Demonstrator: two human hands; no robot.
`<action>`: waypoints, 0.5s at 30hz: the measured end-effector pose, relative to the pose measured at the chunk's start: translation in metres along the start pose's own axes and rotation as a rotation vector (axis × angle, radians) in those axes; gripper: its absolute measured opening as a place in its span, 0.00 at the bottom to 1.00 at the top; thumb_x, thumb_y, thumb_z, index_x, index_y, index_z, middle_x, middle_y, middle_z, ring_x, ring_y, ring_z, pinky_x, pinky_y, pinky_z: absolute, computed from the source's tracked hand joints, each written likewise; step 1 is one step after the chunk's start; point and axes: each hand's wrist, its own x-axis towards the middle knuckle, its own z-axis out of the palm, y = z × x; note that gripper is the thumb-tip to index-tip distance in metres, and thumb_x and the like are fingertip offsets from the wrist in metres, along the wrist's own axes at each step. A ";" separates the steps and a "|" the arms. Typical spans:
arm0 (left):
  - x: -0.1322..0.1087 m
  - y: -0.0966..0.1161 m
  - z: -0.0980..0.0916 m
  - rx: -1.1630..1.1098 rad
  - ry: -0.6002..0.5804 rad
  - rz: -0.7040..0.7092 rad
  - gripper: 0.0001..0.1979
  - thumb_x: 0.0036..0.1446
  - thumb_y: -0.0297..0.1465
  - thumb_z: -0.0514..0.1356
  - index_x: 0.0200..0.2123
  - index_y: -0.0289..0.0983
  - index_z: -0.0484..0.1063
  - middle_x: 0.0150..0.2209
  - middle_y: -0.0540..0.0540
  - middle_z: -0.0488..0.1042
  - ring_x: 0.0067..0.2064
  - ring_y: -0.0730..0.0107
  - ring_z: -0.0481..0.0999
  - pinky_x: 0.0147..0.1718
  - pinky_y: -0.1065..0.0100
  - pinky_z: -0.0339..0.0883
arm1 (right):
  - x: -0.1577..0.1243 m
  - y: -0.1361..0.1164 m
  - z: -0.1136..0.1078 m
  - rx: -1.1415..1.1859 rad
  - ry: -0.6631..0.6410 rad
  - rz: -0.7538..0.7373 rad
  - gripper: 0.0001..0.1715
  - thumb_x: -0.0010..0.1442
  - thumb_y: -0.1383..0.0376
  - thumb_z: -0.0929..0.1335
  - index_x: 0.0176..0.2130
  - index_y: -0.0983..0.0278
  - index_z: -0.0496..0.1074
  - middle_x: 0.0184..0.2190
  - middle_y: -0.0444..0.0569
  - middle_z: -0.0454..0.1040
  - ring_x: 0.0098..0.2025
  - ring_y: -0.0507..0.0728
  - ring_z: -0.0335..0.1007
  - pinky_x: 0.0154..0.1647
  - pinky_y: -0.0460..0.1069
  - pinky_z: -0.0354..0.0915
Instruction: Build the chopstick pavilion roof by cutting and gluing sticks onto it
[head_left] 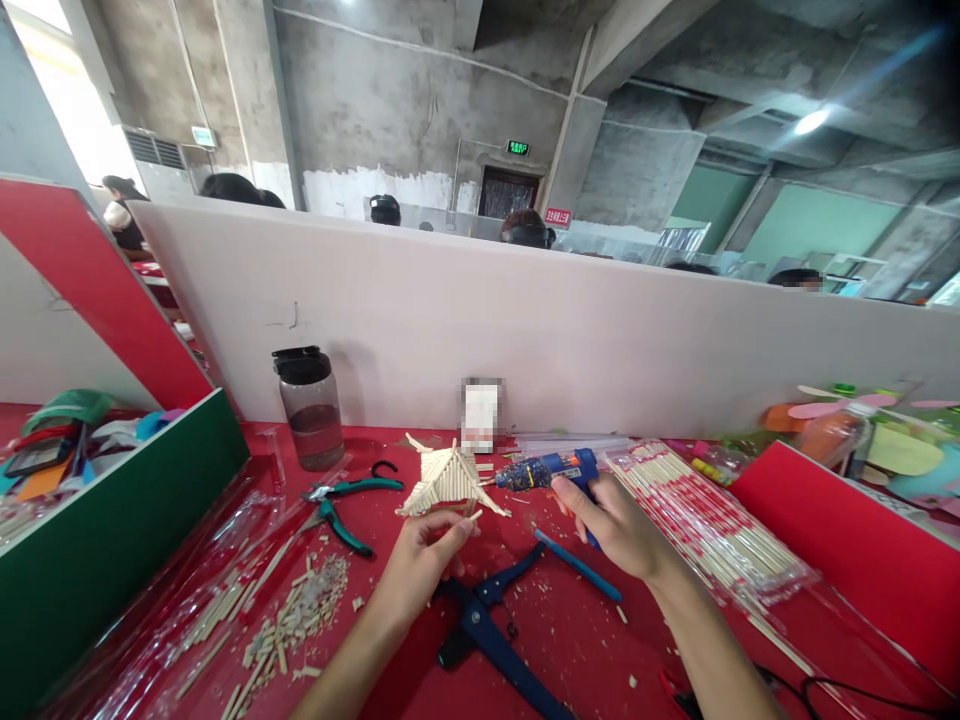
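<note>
My right hand is wrapped round a blue hot glue gun, its nozzle pointing left at a small roof-shaped model built of pale wooden sticks. My left hand is in front of the model, thumb and fingers pinching a short wooden stick. Whether the left fingers also touch the model's lower edge I cannot tell. Below the hands lies a dark blue hand cutter, partly behind my left hand. A blue pen-like stick rests under the glue gun.
Green-handled pliers and a water bottle stand to the left, near scattered stick offcuts. Packed wooden sticks lie at right. A green divider, a red divider and a white partition surround the red table.
</note>
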 end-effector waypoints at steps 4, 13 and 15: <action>0.000 -0.001 0.000 -0.009 -0.001 0.007 0.25 0.52 0.52 0.65 0.33 0.34 0.81 0.17 0.50 0.70 0.21 0.70 0.65 0.24 0.69 0.52 | 0.001 -0.003 0.001 -0.061 0.019 -0.014 0.30 0.70 0.44 0.59 0.26 0.60 0.63 0.18 0.39 0.62 0.21 0.53 0.64 0.24 0.48 0.58; 0.000 0.001 0.001 -0.015 -0.003 0.016 0.25 0.52 0.52 0.65 0.32 0.33 0.82 0.17 0.50 0.70 0.21 0.70 0.66 0.24 0.70 0.54 | -0.001 -0.028 0.005 -0.387 0.082 -0.200 0.20 0.71 0.53 0.62 0.35 0.60 0.75 0.34 0.49 0.80 0.37 0.61 0.75 0.38 0.52 0.64; 0.000 0.002 0.001 -0.011 0.006 0.009 0.25 0.52 0.52 0.65 0.32 0.34 0.82 0.16 0.50 0.70 0.21 0.70 0.66 0.24 0.70 0.53 | -0.002 -0.028 0.006 -0.449 0.103 -0.231 0.18 0.71 0.55 0.62 0.36 0.60 0.75 0.35 0.49 0.79 0.38 0.61 0.75 0.39 0.52 0.64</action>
